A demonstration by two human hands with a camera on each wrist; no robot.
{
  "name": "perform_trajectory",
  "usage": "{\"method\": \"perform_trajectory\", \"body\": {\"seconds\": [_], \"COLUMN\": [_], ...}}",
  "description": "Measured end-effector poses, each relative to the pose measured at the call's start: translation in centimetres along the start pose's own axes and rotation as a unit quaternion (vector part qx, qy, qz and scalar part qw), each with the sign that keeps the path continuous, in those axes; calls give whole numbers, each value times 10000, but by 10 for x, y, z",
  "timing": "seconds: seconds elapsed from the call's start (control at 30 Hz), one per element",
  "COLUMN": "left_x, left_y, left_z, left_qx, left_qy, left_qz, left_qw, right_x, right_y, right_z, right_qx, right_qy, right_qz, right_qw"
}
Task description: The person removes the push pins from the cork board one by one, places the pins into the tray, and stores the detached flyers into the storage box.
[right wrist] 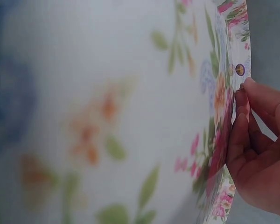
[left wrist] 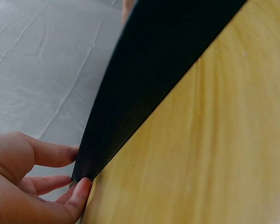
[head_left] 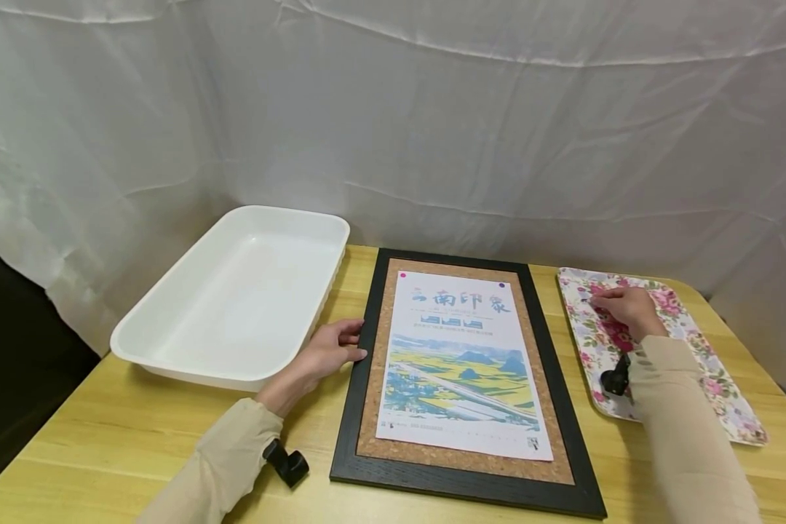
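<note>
A black-framed cork board (head_left: 367,437) lies on the table, bearing a landscape poster (head_left: 465,364). A pink tack (head_left: 402,275) is at its top left corner and a dark purple tack (head_left: 501,285) at its top right. My left hand (head_left: 330,347) rests its fingertips against the frame's left side (left wrist: 130,93). Over the floral tray (head_left: 714,364), my right hand (head_left: 625,307) has its thumb and fingertips drawn together near the far left rim. Beside those fingertips lies a purple thumbtack (right wrist: 240,70) with a gold pin; whether anything sits between them is hidden.
A deep white plastic tray (head_left: 236,306) stands at the left, its right side close to my left forearm. Behind the wooden table (head_left: 137,429) hangs a pale grey curtain (head_left: 432,131). Black wrist cameras (head_left: 287,463) are strapped to both sleeves.
</note>
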State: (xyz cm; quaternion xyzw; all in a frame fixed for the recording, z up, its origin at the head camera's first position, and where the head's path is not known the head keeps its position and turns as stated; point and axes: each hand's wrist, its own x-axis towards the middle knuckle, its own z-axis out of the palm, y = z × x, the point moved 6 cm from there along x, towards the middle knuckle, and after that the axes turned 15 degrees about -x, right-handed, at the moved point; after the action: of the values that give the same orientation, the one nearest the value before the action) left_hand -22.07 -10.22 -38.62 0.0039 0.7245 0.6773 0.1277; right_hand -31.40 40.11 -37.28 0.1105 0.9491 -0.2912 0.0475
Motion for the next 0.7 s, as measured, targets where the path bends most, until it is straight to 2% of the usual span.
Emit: {"method": "perform_trajectory", "body": {"seconds": [0.37, 0.63, 0.7], "left_x": [0, -1, -1], "left_y": [1, 2, 1], "left_z": [0, 2, 2], "left_qx": [31, 86, 71], "left_qy": [-38, -54, -56], "left_qz": [22, 30, 22], "left_qw": [10000, 9999, 10000], "right_x": [-1, -5, -5], "right_y": [0, 0, 1], "right_z": [-2, -7, -9], "right_qx": [-168, 246, 190], "right_qy": [96, 42, 46], "right_qz": [-75, 59, 42], "right_qw": [9998, 9997, 9998]}}
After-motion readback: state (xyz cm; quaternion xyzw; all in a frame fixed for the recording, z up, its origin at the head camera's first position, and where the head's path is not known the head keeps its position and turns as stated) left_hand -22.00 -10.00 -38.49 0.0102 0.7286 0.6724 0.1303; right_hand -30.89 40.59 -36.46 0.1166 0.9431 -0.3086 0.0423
